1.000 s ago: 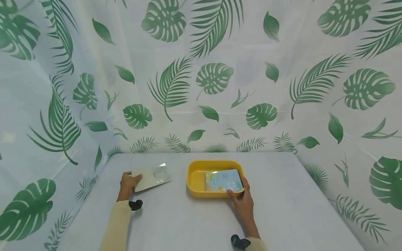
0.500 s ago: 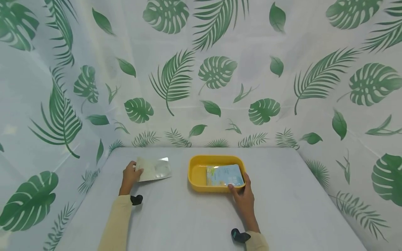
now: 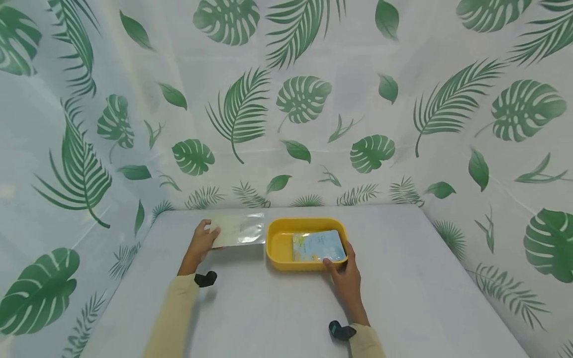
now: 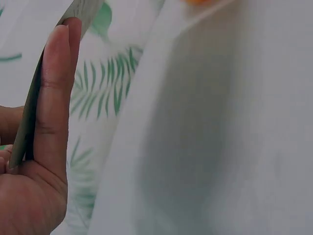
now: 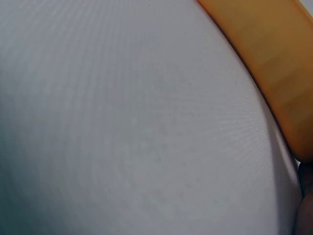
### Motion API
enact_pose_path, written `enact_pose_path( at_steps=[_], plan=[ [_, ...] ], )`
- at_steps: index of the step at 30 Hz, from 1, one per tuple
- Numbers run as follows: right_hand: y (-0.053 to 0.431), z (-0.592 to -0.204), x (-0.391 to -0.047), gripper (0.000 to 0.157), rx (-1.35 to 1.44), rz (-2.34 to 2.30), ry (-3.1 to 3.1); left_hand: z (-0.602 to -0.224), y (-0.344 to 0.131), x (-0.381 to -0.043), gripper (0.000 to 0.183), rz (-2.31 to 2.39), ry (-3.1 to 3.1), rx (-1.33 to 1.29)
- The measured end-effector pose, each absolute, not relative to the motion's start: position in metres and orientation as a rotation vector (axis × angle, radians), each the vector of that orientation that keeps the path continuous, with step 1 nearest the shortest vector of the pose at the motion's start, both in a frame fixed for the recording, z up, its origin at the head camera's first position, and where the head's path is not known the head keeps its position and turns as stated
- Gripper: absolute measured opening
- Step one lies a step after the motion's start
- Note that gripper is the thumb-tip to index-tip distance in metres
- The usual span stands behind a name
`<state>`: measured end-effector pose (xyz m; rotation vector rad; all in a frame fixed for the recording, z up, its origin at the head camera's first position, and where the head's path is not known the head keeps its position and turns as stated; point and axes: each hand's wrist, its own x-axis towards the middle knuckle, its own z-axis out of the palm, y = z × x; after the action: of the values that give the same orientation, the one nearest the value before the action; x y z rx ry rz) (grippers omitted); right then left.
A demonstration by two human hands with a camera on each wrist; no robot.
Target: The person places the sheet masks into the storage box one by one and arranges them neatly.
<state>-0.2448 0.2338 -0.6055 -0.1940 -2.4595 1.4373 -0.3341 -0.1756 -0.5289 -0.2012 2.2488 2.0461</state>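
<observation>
In the head view, my left hand (image 3: 200,246) pinches a flat pale packet (image 3: 238,229) by its left end, thumb on the near face. The packet's other end looks shiny and lies right beside the tray's left rim; whether they touch I cannot tell. Seen nearly edge-on in the left wrist view, the packet (image 4: 30,115) runs between thumb and fingers. My right hand (image 3: 346,281) grips the near right corner of a yellow tray (image 3: 269,248), thumb at the rim. Inside the tray lies a light blue packet (image 3: 319,246), toward its right side.
A white-covered table (image 3: 268,308) carries the tray near its far edge. Leaf-printed cloth walls (image 3: 250,114) close off the back and both sides. A dark strapped device (image 3: 206,279) sits on the left wrist, another device (image 3: 342,331) on the right.
My left hand has lifted the pale packet and carried it right, up to the tray's left side. The right hand keeps its grip on the tray. The head view has shifted slightly.
</observation>
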Motion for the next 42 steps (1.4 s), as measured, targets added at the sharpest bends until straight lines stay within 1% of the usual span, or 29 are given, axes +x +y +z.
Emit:
enact_pose_path(
  at_steps=[7,13,18,24,26,32,38,42],
  plan=[
    [0.238,-0.605,-0.246,0.091,-0.194,1.423,-2.461,-0.519,-0.113,-0.336,0.047,2.03,2.114,-0.118],
    [0.235,-0.607,-0.246,0.09,-0.196,1.442,-2.444,-0.52,-0.062,-0.336,0.052,1.894,2.111,0.001],
    [0.231,-0.609,-0.243,0.09,-0.214,1.447,-2.465,-0.525,-0.037,-0.333,0.058,1.752,2.194,0.068],
    [0.232,-0.606,-0.242,0.091,-0.205,1.443,-2.462,-0.523,-0.016,-0.33,0.075,1.515,2.403,0.15],
    [0.234,-0.605,-0.243,0.091,-0.203,1.443,-2.466,-0.52,-0.011,-0.33,0.078,1.446,2.43,0.192],
    [0.237,-0.602,-0.244,0.091,-0.185,1.453,-2.447,-0.513,-0.003,-0.332,0.064,1.258,2.44,0.286],
    [0.236,-0.602,-0.244,0.089,-0.189,1.442,-2.436,-0.509,0.004,-0.333,0.057,0.885,2.553,0.456],
    [0.234,-0.601,-0.244,0.09,-0.191,1.449,-2.446,-0.512,0.006,-0.333,0.051,0.749,2.572,0.552]
  ],
)
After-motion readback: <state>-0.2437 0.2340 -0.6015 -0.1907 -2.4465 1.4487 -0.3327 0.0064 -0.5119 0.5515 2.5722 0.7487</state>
